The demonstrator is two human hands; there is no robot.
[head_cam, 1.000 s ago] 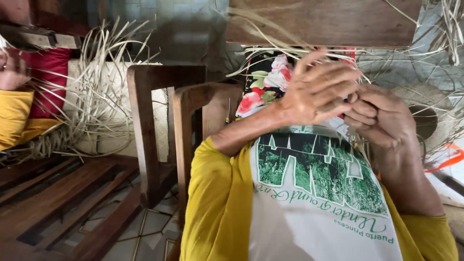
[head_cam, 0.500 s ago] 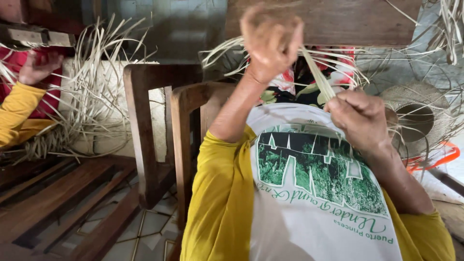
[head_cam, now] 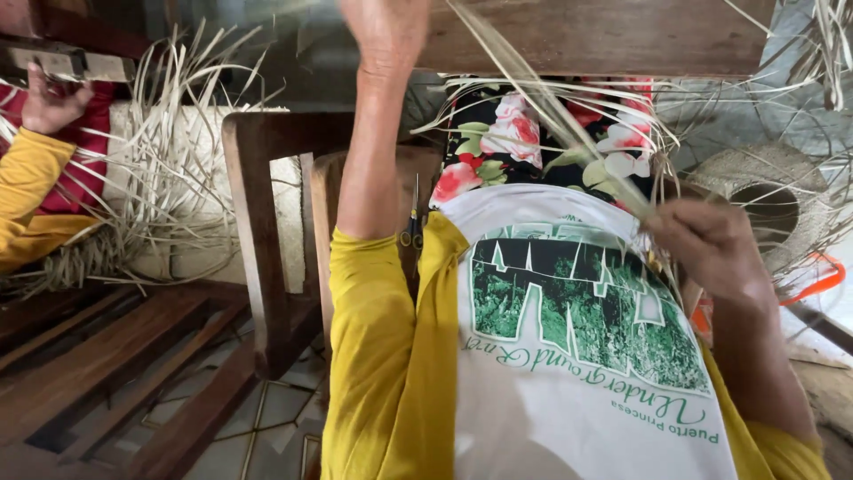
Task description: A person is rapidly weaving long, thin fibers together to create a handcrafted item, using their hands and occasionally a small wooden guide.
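Observation:
My left hand (head_cam: pixel 386 31) is raised to the top edge of the view, fingers closed and partly cut off. A long pale straw strip (head_cam: pixel 551 116) runs taut from near it down to my right hand (head_cam: pixel 711 249), which pinches the strip's lower end over my lap. More loose pale strips (head_cam: pixel 569 89) fan out over a floral cloth (head_cam: pixel 524 133) behind the strip. My white printed shirt with yellow sleeves (head_cam: pixel 569 356) fills the lower middle.
Scissors (head_cam: pixel 413 227) hang beside my left arm against a wooden chair (head_cam: pixel 262 231). A woven straw hat (head_cam: pixel 755 196) lies at the right. At the far left, another person's hand (head_cam: pixel 49 102) works at a woven mat with loose strips (head_cam: pixel 178 160). Wooden slats (head_cam: pixel 98 364) at lower left.
My left hand has risen from beside my right hand to the top of the view, drawing the strip out long. My right hand has moved lower and to the right.

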